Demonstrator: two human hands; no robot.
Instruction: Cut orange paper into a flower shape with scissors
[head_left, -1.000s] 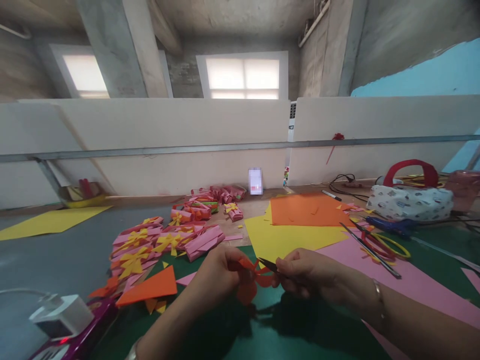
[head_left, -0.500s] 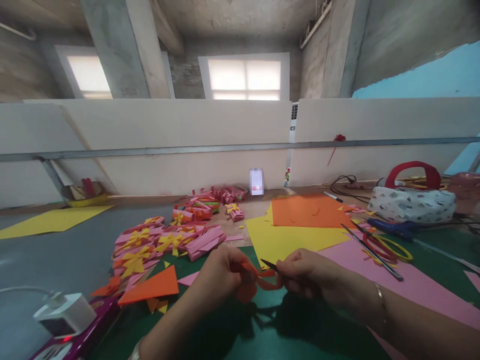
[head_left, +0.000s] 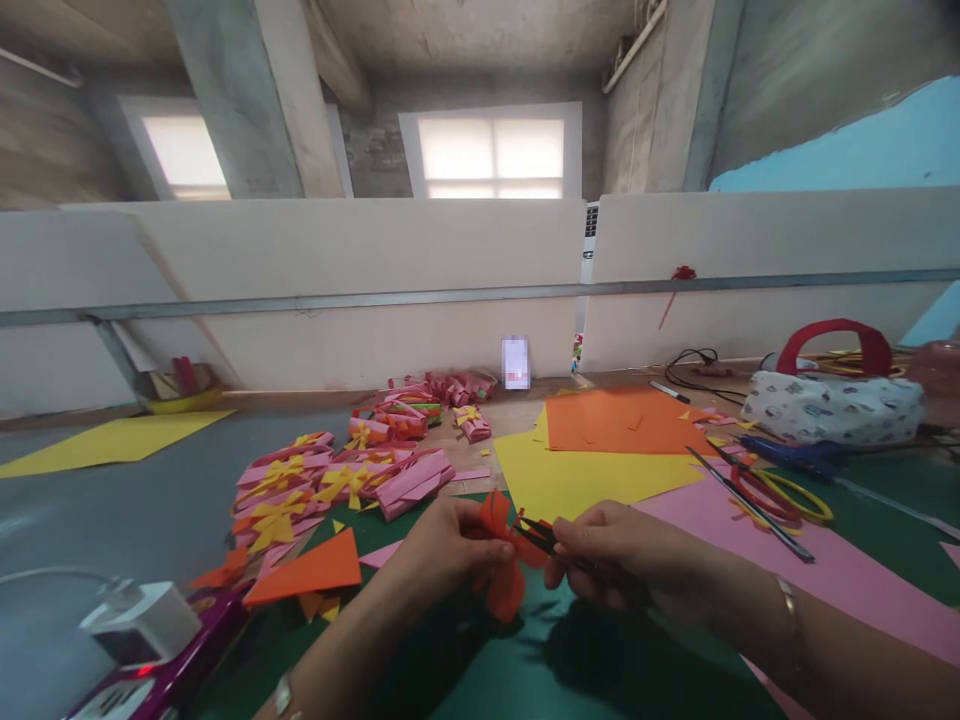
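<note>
My left hand point(head_left: 450, 550) pinches an orange paper flower point(head_left: 504, 590) with several petals, low over the green cutting mat point(head_left: 600, 665). My right hand point(head_left: 607, 555) is closed round dark pointed tweezers point(head_left: 538, 534), whose two tips stand slightly apart at the flower's upper right petals. The tool's rear end is hidden in the hand. Left of my hands lie a folded orange paper piece point(head_left: 315, 570) and pink paper bundles point(head_left: 416, 483) with yellow paper bows point(head_left: 276, 520).
Yellow point(head_left: 577, 485), orange point(head_left: 622, 420) and pink sheets point(head_left: 847, 570) overlap on the right. Scissors point(head_left: 787, 495), a metal craft knife point(head_left: 750, 505) and a blue glue gun point(head_left: 802, 453) lie there. A phone point(head_left: 516, 362) stands at the back. A white charger point(head_left: 142, 622) sits front left.
The orange flower has turned, and its petals now spread up and down beside my left fingers. The tweezers' tips have parted and shifted slightly. The view has shifted a little.
</note>
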